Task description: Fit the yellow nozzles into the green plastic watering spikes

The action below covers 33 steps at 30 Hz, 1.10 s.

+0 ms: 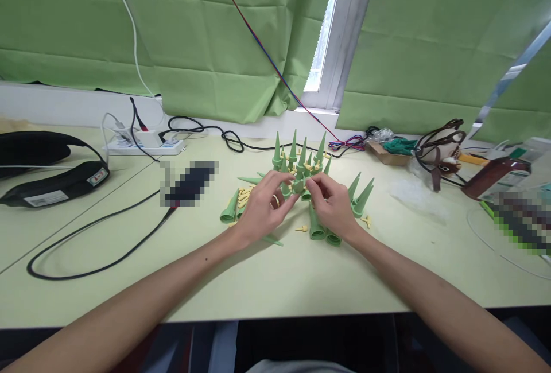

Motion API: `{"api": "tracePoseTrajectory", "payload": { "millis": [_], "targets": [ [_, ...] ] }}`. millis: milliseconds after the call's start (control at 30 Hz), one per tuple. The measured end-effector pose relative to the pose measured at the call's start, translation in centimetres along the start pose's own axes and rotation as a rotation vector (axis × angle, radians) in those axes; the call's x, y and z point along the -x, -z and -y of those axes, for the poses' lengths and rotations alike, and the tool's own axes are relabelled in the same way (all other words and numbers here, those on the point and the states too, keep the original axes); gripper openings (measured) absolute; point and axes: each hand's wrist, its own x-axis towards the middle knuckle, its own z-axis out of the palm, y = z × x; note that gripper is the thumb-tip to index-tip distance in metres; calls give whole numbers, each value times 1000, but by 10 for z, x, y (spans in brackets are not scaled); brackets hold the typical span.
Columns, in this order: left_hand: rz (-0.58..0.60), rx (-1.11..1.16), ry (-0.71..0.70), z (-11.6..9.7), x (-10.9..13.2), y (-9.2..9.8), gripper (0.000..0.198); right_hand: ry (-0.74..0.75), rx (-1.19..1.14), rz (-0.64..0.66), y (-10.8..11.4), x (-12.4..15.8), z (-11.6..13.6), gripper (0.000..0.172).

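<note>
My left hand (pixel 266 204) is closed, thumb and fingers around a green plastic cone-shaped spike (pixel 298 186), its wide end partly hidden by the fingers. At the other side of that spike my right hand (pixel 332 202) pinches with thumb and forefinger; what lies between those fingertips is too small and covered to make out. Several green spikes (pixel 294 149) stand upright just behind my hands, some with small yellow valves on them. Others lie around, such as an open-ended spike (pixel 317 226) below my right hand. A loose yellow valve (pixel 302 229) lies between my wrists.
More yellow valves (pixel 244 196) lie left of my hands. Two spikes (pixel 364 198) stand on the right. A black cable (pixel 99 274) loops over the table at left, near a power strip (pixel 148 146). Clear plastic wrap (pixel 417 198) and a brown case (pixel 495 178) sit at right.
</note>
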Motion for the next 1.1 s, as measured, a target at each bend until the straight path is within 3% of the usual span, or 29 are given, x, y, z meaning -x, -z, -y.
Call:
{"api": "tracePoseTrajectory", "payload": {
  "millis": [100,233,400,667,933,1100],
  "targets": [
    [51,121,230,-3,-2,1,25,-10,0,-36,1,0,-1,24],
    [231,384,497,-1,-5,1,49,12,-2,-18,1,0,0,23],
    [339,617,684,2,-6,-1,55,62,6,36,1,1,2,21],
    [369,681,643,1,-6,3,44,66,-5,59,2,0,1,20],
    [351,420,522,-1,-4,4,36,68,39,75,1,1,-1,24],
    [253,221,387,-3,-2,2,29,76,35,90,0,0,2,27]
  ]
}}
